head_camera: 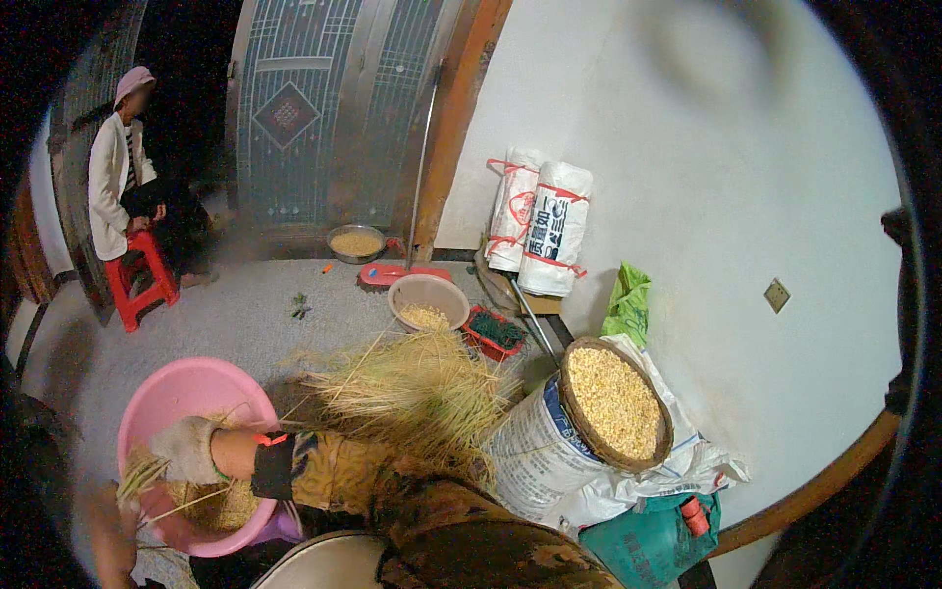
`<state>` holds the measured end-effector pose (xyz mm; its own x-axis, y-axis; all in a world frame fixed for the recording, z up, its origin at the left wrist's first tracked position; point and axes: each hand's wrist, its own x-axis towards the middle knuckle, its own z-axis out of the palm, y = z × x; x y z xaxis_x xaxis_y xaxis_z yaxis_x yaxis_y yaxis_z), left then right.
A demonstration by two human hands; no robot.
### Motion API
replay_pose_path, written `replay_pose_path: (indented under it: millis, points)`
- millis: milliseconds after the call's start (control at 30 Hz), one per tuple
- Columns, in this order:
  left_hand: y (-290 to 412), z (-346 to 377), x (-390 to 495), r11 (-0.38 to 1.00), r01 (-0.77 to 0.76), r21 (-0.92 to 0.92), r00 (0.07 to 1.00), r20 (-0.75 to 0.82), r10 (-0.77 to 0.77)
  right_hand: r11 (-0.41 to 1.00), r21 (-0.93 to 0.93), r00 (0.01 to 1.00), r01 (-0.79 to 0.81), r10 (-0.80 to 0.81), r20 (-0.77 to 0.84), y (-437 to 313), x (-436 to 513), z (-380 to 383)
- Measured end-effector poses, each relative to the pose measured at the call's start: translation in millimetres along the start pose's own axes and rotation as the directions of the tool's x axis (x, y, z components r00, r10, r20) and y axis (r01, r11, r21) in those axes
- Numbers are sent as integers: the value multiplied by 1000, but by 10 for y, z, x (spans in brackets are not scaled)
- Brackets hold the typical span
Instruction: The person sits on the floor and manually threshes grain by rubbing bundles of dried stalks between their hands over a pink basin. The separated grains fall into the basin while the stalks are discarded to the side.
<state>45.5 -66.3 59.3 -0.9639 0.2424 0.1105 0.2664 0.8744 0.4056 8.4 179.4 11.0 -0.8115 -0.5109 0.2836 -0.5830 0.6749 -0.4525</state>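
My right hand (184, 449), in a light knitted glove, reaches over a pink plastic basin (195, 375) and is closed on a bunch of grain stalks (140, 473), whose ears point left over the rim. Loose grain (221, 508) and bits of straw lie in the basin. At the lower left rim, my left hand (109, 519) is blurred and dim beside the basin; its fingers cannot be made out. A large heap of cut stalks (419, 390) lies on the floor beyond my right sleeve.
A person (110, 191) sits on a red plastic stool (143, 283). Bowls of kernels (429, 302) and grain (357, 243), a red basket (494, 335) and a dustpan (401, 274) stand ahead. Right, a round basket of corn kernels (614, 401) rests on a white sack (537, 453) by the wall.
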Motion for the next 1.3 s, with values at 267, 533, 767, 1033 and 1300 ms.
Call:
replay_pose_path:
  millis: [267,533,767,1033,1300]
  points:
    - [180,246,326,771,-160,-616,982,-19,189,966,216,990,-141,135,46,-129,-173,-125]
    - [139,246,449,909,-381,-170,925,-79,373,967,79,968,-243,237,84,-302,-118,-787]
    - [236,319,341,829,-421,-367,895,-22,445,991,117,993,-71,59,103,-276,8,-182]
    - [239,331,409,688,-600,-408,771,-526,360,941,112,945,-320,310,100,-69,-47,-8]
    - [420,216,397,-114,-30,-993,978,-53,201,956,11,929,-293,282,239,-66,7,48]
